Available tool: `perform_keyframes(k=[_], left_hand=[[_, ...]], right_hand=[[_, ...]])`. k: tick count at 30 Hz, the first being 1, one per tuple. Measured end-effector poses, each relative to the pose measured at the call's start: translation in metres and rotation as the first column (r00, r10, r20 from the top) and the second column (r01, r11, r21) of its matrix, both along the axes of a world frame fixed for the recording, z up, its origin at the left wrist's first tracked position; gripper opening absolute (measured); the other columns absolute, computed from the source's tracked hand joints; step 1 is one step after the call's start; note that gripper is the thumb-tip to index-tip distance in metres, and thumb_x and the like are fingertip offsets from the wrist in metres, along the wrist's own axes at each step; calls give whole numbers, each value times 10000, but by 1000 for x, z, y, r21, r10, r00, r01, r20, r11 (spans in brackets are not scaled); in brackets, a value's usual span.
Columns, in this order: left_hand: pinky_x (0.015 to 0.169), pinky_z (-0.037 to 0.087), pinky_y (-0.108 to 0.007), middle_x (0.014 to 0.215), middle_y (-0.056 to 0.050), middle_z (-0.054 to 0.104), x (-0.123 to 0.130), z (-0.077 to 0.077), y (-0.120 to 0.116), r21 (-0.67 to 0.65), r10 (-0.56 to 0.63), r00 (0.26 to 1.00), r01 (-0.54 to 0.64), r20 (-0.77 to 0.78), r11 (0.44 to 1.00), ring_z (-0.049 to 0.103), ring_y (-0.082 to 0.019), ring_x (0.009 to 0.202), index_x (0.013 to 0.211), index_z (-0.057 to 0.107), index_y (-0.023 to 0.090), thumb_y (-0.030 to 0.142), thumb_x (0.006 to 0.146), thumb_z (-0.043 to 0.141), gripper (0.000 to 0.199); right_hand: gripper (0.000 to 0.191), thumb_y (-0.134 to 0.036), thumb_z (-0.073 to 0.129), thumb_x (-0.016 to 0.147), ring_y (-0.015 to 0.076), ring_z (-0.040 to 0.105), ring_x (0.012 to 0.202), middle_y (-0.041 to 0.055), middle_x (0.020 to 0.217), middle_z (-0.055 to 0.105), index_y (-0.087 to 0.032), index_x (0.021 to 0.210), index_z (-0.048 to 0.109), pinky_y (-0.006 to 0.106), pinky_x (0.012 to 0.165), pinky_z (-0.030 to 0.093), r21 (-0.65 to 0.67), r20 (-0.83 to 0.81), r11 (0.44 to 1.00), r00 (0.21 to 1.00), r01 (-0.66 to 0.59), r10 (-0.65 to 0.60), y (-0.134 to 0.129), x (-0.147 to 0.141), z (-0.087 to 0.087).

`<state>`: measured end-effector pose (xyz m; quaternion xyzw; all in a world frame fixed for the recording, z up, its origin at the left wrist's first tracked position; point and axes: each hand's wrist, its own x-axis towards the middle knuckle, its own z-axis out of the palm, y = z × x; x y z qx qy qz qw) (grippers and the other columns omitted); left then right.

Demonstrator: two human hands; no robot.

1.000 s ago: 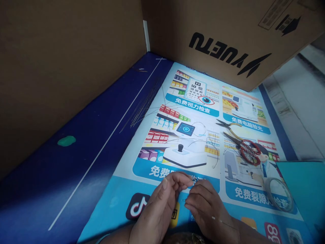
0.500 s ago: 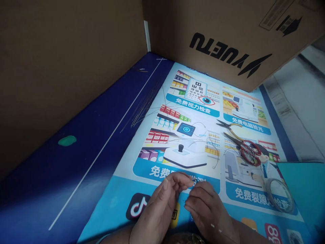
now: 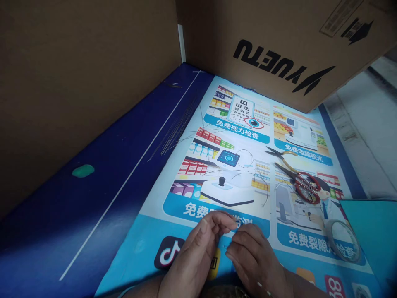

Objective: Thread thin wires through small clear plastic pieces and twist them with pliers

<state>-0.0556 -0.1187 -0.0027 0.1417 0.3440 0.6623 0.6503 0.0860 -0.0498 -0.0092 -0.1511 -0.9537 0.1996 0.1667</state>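
Note:
My left hand (image 3: pixel 197 252) and my right hand (image 3: pixel 256 258) are close together low in the view, above the printed mat (image 3: pixel 149 240). The left fingers curl inward toward the right hand, with the thumb drawn up alongside. The right fingers are bent and pressed together. A thin wire tip seems to show between the hands, but what either one grips is too small to make out. Beyond the fingertips lies a loose bent wire (image 3: pixel 267 188). To the right are red-handled scissors (image 3: pixel 305 187) and pliers (image 3: pixel 281 154) with yellowish handles.
A bundle of thin straight wires (image 3: pixel 173 132) lies on the left, across the mat's edge. A clear tape roll (image 3: pixel 343 240) is at the right, beside a teal panel (image 3: pixel 372 231). Cardboard walls (image 3: pixel 211 45) stand at the back and left. A green patch (image 3: pixel 83 170) marks the blue surface.
The view has shifted very slightly. Both hands keep almost the same pose and place, and the tools and wires have not moved.

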Motion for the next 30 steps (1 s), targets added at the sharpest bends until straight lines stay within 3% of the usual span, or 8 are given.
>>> perform_keyframes(k=[25, 30], left_hand=[[932, 302, -374, 954, -76, 527, -1, 2, 1, -40, 0, 1000, 0, -1, 999, 444, -231, 983, 942, 590, 163, 401, 923, 270, 400], [931, 303, -381, 958, -83, 529, -1, 0, 0, -27, 2, 1000, -2, 1, 1000, 443, -234, 980, 944, 592, 158, 399, 924, 269, 403]], right_hand=[[216, -96, 386, 885, 164, 483, 677, 43, 639, 577, -156, 782, 566, 302, 597, 408, 74, -68, 997, 998, 2, 3, 1, -4, 0], [225, -64, 386, 863, 159, 471, 660, 36, 643, 567, -164, 747, 551, 298, 595, 411, 39, -29, 999, 1000, 0, 1, 2, -3, 1]])
